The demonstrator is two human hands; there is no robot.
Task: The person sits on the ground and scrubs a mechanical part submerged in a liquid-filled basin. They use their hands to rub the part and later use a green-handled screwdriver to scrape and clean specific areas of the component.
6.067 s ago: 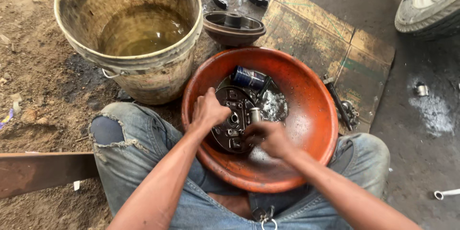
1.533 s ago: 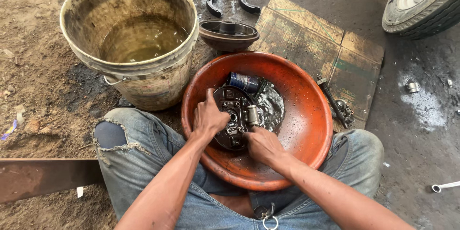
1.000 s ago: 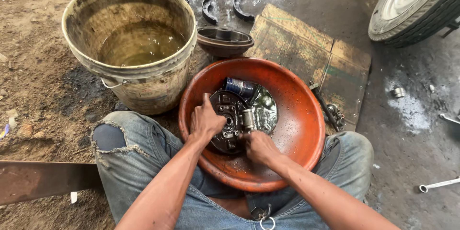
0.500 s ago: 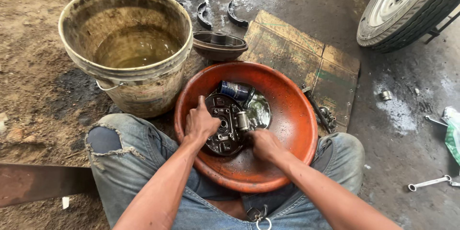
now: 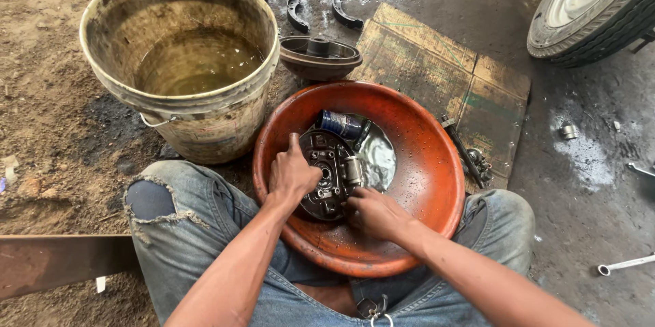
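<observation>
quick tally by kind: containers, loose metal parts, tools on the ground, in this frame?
Containers: 2, bucket, orange basin
Brake shoes: 2
Brake drum: 1
Round plate under both hands: 1
Blue can: 1
Wrench: 1
Total: 8

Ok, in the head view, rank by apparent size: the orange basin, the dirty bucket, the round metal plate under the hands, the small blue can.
1-2. Orange basin and dirty bucket: alike, unsure.
3. Round metal plate.
4. Small blue can.
</observation>
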